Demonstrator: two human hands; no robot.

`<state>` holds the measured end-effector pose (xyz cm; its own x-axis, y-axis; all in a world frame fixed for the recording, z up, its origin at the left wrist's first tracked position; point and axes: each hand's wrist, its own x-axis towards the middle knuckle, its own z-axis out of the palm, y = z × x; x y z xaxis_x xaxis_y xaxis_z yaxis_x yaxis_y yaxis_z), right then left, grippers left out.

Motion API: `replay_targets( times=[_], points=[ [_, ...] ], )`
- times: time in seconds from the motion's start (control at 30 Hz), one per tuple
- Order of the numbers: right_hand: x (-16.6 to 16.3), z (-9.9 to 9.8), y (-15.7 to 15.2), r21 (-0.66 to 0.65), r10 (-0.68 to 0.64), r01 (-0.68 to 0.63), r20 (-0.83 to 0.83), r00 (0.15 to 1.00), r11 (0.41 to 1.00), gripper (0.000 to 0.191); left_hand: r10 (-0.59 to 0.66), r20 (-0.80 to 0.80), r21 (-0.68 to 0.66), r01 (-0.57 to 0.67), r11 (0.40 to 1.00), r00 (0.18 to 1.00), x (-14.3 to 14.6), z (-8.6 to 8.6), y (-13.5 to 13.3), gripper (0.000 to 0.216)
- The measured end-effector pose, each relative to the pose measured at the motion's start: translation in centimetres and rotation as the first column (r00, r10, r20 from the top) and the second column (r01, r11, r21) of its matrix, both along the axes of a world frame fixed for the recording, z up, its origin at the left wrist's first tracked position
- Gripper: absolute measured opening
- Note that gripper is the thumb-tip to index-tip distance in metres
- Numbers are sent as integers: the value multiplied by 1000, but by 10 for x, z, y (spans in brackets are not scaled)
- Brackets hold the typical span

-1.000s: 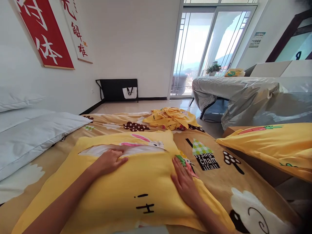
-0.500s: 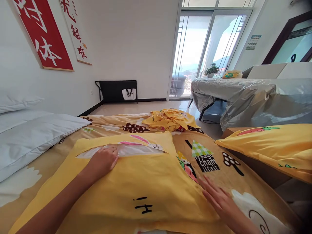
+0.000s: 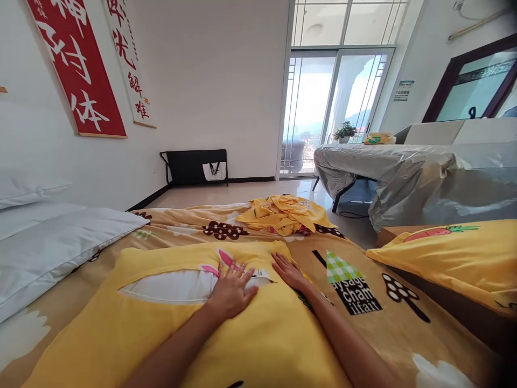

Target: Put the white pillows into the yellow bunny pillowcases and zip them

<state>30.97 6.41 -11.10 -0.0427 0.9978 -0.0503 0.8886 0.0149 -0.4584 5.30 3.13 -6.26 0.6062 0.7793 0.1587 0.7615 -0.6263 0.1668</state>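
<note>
A yellow pillow (image 3: 161, 328) in a cartoon rabbit case lies on the bed right in front of me. Its white inner pillow (image 3: 169, 285) shows through a slit opening in the case. My left hand (image 3: 232, 288) lies flat on the case at the right end of that opening, fingers spread and open. My right hand (image 3: 287, 270) rests flat on the pillow's far right corner, fingers stretched out, holding nothing.
A tan cartoon-print bedsheet (image 3: 363, 291) covers the bed. A crumpled yellow cloth pile (image 3: 285, 214) lies at the far end. White pillows (image 3: 52, 242) are stacked at left. Another yellow pillow (image 3: 452, 258) sits at right, with a plastic-covered table (image 3: 404, 167) beyond it.
My left hand slid right along the opening. My right hand came back from the bedsheet at right up onto the pillow's far right corner. The view tilted upward.
</note>
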Motion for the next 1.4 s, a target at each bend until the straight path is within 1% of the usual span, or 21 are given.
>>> replay_targets(
  times=[0.07, 0.13, 0.2, 0.27, 0.33, 0.43, 0.5, 0.57, 0.67, 0.77, 0.83, 0.9, 0.93, 0.97, 1.03, 1.1, 1.2, 1.27, 1.3, 1.37, 1.4],
  points=[
    [13, 10, 16, -10, -51, 51, 34, 998, 999, 65, -2, -15, 3, 2, 1000, 1000, 1, 3, -1, 60],
    [12, 20, 33, 48, -89, 88, 32, 996, 995, 64, -16, -24, -12, 16, 1000, 1000, 3, 8, 0, 62],
    [2, 21, 48, 105, -45, 42, 27, 999, 994, 62, -20, -24, -25, 20, 1000, 999, 4, 11, 2, 62],
    [-10, 13, 56, 111, 53, -55, 25, 998, 992, 60, -13, -34, -46, 12, 999, 999, 2, 11, 4, 61],
    [-14, -2, 58, 80, 93, -95, 35, 995, 992, 61, 0, -51, -70, -4, 998, 999, 0, 10, 6, 63],
    [2, -21, 53, 28, 5, -7, 79, 997, 1000, 62, 0, -56, -94, -5, 996, 998, -3, 8, 7, 65],
    [20, -23, 47, -5, -53, 54, 119, 991, 999, 60, -12, -58, -97, 6, 995, 998, -3, 9, 7, 64],
    [38, -14, 41, -29, -100, 106, 157, 983, 994, 57, -13, -69, -88, 7, 996, 998, -2, 11, 6, 62],
    [55, 14, 32, 7, -174, 176, 193, 966, 984, 56, -12, -89, -43, 8, 999, 996, 0, 14, 2, 60],
    [49, 38, 13, 135, -225, 202, 185, 957, 970, 61, -9, -106, -8, 8, 1000, 994, 2, 18, 0, 59],
    [30, 38, -9, 241, -175, 143, 116, 978, 960, 61, -7, -123, -10, 6, 1000, 992, 2, 20, 0, 60],
    [6, 22, -38, 314, -46, 37, 24, 999, 949, 61, -6, -137, -17, 4, 1000, 990, 1, 22, 2, 59],
    [-6, 10, -55, 310, 10, -10, -1, 1000, 951, 61, -4, -143, -19, 1, 1000, 990, 0, 22, 4, 58],
    [-15, -3, -72, 288, 29, -26, -6, 1000, 957, 63, 2, -148, -18, -5, 1000, 989, -1, 23, 5, 57],
    [-21, -29, -104, 246, -13, 6, 30, 999, 969, 65, 14, -153, -11, -16, 1000, 988, -4, 22, 8, 56],
    [-11, -48, -133, 249, -66, 41, 93, 993, 968, 64, 21, -150, 2, -21, 1000, 988, -8, 20, 9, 54],
    [24, -59, -171, 260, -22, -30, 191, 981, 965, 58, 19, -151, 27, -15, 1000, 988, -13, 19, 8, 49],
    [48, -54, -185, 246, 1, -63, 244, 970, 967, 55, 6, -168, 46, 1, 999, 986, -13, 24, 4, 48],
    [56, -48, -186, 246, -4, -63, 263, 965, 967, 54, 11, -177, 68, 1, 998, 984, -10, 28, 1, 48],
    [61, -27, -176, 286, -29, -49, 264, 964, 957, 53, 19, -175, 144, 7, 990, 984, 0, 38, -8, 48],
    [56, -13, -166, 324, -32, -48, 236, 971, 945, 54, -3, -161, 180, 32, 983, 987, 9, 44, -14, 47]
  ],
)
